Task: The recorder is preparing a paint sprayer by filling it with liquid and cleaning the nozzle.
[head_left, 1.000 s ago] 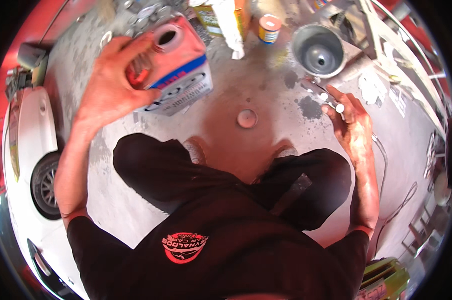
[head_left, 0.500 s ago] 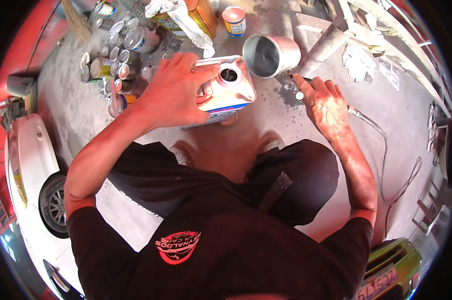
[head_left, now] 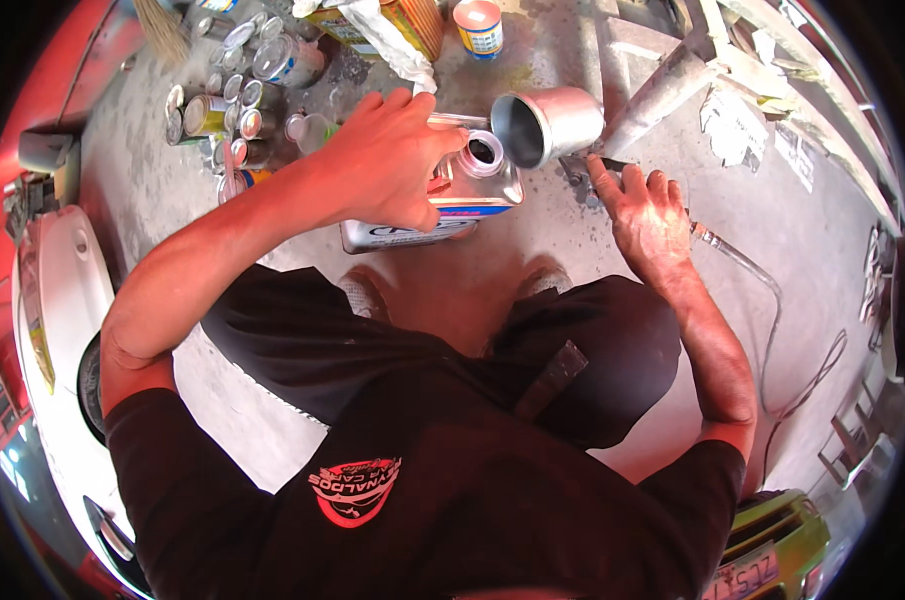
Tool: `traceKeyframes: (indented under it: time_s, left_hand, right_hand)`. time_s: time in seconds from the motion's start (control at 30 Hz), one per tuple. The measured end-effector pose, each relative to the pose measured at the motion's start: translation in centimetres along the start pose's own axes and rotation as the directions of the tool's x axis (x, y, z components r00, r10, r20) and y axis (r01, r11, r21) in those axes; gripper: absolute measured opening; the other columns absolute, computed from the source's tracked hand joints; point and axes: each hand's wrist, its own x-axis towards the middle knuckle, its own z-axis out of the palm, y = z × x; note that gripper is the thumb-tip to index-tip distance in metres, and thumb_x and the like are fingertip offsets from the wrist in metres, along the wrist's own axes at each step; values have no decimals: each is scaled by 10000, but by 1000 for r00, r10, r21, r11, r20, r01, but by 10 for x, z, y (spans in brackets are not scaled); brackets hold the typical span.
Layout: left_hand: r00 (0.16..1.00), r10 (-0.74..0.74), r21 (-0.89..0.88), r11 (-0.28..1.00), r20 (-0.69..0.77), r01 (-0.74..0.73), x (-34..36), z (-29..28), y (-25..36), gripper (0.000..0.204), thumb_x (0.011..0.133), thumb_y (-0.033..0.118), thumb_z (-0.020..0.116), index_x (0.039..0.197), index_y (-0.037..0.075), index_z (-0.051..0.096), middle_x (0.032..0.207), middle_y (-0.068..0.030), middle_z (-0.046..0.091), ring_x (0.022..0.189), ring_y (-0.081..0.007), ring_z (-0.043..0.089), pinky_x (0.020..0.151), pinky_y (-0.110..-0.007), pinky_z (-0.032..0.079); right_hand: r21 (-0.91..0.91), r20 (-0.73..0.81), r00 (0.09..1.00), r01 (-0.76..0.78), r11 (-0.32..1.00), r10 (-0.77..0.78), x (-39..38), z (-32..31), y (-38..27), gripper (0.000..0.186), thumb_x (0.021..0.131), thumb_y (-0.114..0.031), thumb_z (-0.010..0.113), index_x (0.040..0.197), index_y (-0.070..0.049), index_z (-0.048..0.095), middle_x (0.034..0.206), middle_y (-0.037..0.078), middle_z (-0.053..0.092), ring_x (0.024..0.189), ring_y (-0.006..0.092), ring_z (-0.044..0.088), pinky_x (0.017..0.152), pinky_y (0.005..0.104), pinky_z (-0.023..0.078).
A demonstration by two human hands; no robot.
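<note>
My left hand [head_left: 397, 165] grips a rectangular metal can [head_left: 412, 232] across its top, fingers spread over the far and near sides. The can tilts to the right. Its round open spout [head_left: 483, 151] shows a dark inside and sits close to a metal cup [head_left: 564, 122]. The cup lies tipped, its open mouth facing left toward the spout. My right hand [head_left: 647, 215] is closed around the handle of a spray gun [head_left: 612, 165], which carries the cup. Most of the gun's body is hidden by the hand and the cup.
An air hose [head_left: 742, 257] runs from the gun along the floor at right. Several used paint cans [head_left: 207, 115] crowd the far left. Beyond stand a large tin [head_left: 402, 30] with a white cloth [head_left: 397, 55] and an orange-topped can [head_left: 480, 30]. A wooden frame [head_left: 772, 80] stands far right.
The can has tilted further and shifted right, showing more of its labelled side. Its spout is nearer the cup, whose mouth has turned more to the left. Both hands keep their grips.
</note>
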Motion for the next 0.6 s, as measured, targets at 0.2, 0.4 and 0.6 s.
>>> traceKeyframes:
  time_s: [0.2,0.4,0.6]
  left_hand:
    - [987,14,53,998,158,-23,24,6,0,686,566,249,778,1218,58,684,975,-146,562,979,-320,533,828,-420,413]
    - [971,-7,94,995,239,-16,35,11,1,666,557,268,765,1191,82,687,1014,-166,563,1010,-333,538,842,-430,429]
    - [963,-13,101,995,270,-15,41,9,-1,656,558,282,779,1180,93,691,1031,-173,565,1023,-341,544,855,-430,436]
  right_hand:
    - [26,71,997,-4,1000,3,-6,18,-5,534,885,-105,588,1408,-203,550,915,89,577,805,303,616,725,462,526]
    - [79,144,989,-50,996,39,-9,35,-11,556,884,-84,569,1426,-202,524,961,106,579,847,325,614,786,486,521]
    - [100,117,991,-70,993,58,-6,43,-12,582,859,-60,563,1408,-251,548,935,92,589,831,326,611,767,474,512]
